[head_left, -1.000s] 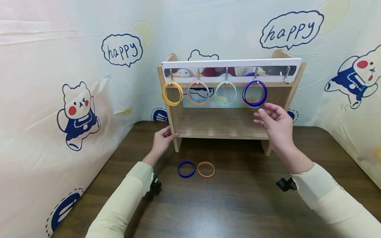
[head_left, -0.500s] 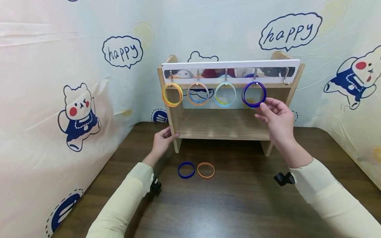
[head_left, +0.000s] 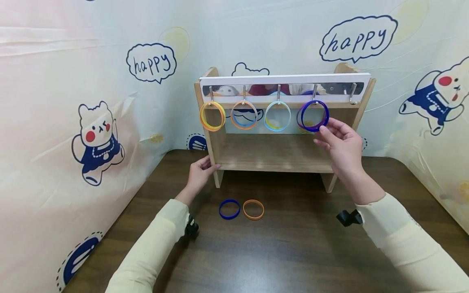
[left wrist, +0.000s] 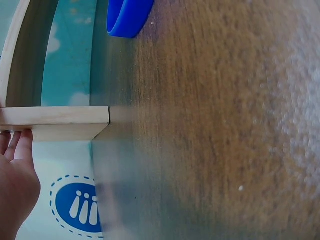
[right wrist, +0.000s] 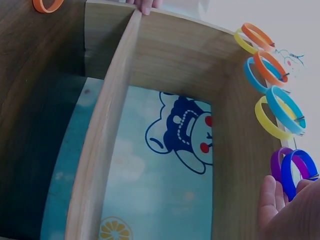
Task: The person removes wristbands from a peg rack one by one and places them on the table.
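Observation:
My right hand [head_left: 344,148] pinches the lower right edge of a blue wristband [right wrist: 287,172], which hangs on the fourth hook from the left. A purple wristband [right wrist: 275,164] hangs behind it on the same hook, a gap showing between them. My left hand [head_left: 199,177] grips the lower left side panel [head_left: 216,146] of the wooden shelf [head_left: 275,152], thumb on the front edge, fingers on the outer face. In the left wrist view, the left fingers [left wrist: 23,147] press against that panel.
Left of the blue band hang pairs of wristbands: yellow-orange [head_left: 202,118], orange-blue [head_left: 232,116] and light blue-yellow [head_left: 266,116]. The fifth hook [head_left: 353,93] is bare. A blue band [head_left: 229,218] and an orange band [head_left: 253,218] lie on the brown table [head_left: 278,252].
My right hand has moved up and slightly left to take hold of the blue wristband. The blue band has shifted right, apart from the purple one. The left hand stays put.

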Available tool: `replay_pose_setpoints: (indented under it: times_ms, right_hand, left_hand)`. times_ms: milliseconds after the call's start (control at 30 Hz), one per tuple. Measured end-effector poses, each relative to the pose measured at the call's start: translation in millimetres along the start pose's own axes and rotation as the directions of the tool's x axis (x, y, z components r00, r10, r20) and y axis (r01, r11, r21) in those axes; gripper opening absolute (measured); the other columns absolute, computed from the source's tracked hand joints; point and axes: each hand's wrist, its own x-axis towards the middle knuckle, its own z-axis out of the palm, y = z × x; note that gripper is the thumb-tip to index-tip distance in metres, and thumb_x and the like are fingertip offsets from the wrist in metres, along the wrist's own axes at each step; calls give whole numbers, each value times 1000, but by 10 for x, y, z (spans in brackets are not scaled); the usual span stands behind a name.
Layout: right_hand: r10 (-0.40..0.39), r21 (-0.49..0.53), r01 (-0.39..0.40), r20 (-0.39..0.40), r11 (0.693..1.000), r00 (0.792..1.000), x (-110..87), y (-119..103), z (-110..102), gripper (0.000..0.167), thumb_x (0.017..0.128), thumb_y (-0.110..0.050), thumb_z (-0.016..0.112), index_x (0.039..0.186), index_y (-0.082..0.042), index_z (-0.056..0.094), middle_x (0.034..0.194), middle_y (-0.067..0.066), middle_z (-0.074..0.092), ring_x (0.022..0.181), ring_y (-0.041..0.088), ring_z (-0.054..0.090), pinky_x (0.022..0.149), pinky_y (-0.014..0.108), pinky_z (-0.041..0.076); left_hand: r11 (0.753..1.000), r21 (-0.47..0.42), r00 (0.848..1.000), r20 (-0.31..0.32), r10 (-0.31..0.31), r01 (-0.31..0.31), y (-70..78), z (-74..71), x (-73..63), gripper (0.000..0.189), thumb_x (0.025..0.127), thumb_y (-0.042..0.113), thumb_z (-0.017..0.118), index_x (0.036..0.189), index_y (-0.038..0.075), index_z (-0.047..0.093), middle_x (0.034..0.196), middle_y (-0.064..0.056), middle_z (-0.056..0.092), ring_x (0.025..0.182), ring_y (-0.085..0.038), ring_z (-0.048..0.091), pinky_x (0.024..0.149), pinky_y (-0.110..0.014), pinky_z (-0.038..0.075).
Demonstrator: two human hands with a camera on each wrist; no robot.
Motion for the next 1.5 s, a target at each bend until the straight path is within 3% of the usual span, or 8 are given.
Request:
replay_pose_setpoints:
  times_ms: [200,500,767,1000,1200,1500]
  right_hand:
    - [15,9,-15,5,1000,1000,3,-24,-7,46,85,-14,74,127,0,59,103,10,58,88,16,67,73,26,57]
    - [26,62,-25,-11,998,1000,-3,-74,-22,47,84,-10,75,126,2,59,101,10,60,86,18,71,71,28,58]
    - [3,75,-1,-25,997,1000,-10,-108,-27,35,83,-8,75,117,-2,66,98,10,63,82,19,71,68,28,59]
    - [-13,20,14,-25,1000,1000,-43,-153,-59,41,84,-10,75,122,1,63,97,9,64,81,17,72,65,27,58]
    - [-48,37,49,-19,998,999,-65,-206,-94,40,83,-8,76,120,2,64,97,10,67,78,17,72,62,27,58]
    - [-41,49,43,-34,998,999,-76,-297,-99,39,80,-13,78,116,-5,69,101,11,64,82,17,72,67,27,58]
  left_hand:
    - [1000,-18,1000,4,-4,4,-35,-15,27,51,88,8,74,134,-2,55,129,-22,57,118,-30,57,93,-37,50]
    - [999,-39,1000,-7,-12,12,-330,-26,186,55,86,17,76,136,4,55,132,-17,57,120,-27,57,95,-36,49]
    - [999,-21,999,-28,35,-36,-342,-15,183,54,85,18,78,134,4,58,128,-17,61,115,-25,60,91,-34,51]
    - [999,3,999,-30,38,-38,-338,-18,173,54,85,19,77,134,4,58,129,-17,60,115,-25,60,92,-36,51]
    - [999,2,998,-35,47,-47,-330,-12,166,53,86,17,77,133,3,58,127,-17,61,114,-25,61,91,-35,52]
    - [999,-4,998,-41,51,-52,-340,-4,170,52,86,16,77,133,4,59,127,-17,61,114,-25,61,92,-34,51]
